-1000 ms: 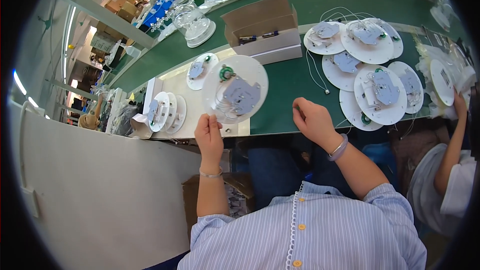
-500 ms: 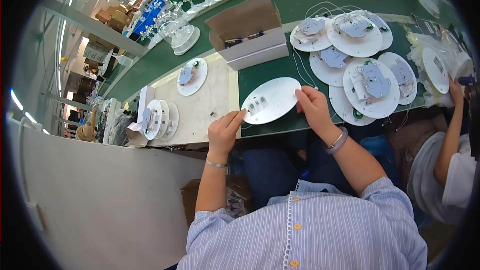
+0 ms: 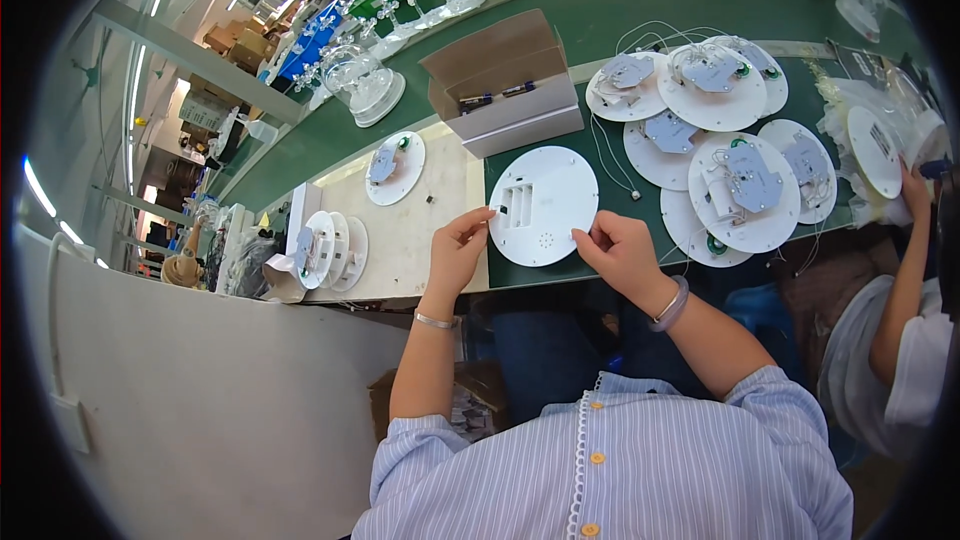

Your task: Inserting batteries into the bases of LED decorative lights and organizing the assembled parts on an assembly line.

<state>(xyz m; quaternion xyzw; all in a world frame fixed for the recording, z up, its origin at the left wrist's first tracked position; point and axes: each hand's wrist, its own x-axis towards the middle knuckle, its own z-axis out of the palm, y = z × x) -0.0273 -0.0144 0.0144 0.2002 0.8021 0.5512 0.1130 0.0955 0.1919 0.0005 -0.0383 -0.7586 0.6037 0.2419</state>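
Note:
A white round plate (image 3: 562, 180) with a slotted battery compartment and a cluster of small holes faces me at the front edge of the table. My left hand (image 3: 458, 252) has its thumb and fingers closed at the plate's left edge, beside the compartment. At the lower right edge, my right hand (image 3: 622, 252) pinches the rim with bent fingers. Whether the plate rests on the green top or is held slightly above it, I cannot tell. Behind it stands an open cardboard box (image 3: 520, 130) with several batteries (image 3: 475, 102) inside.
Several white discs with grey boards and wires (image 3: 745, 185) lie piled at right. One similar disc (image 3: 396, 169) lies on the pale board, and several more stand on edge (image 3: 320, 248) farther left. Clear plastic parts (image 3: 365, 90) stand behind. A co-worker's hand (image 3: 914, 190) touches a disc far right.
The plate has turned from a tilted, edge-on pose to facing me nearly full round. Both hands stay at its rim; the right hand has shifted lower and slightly left.

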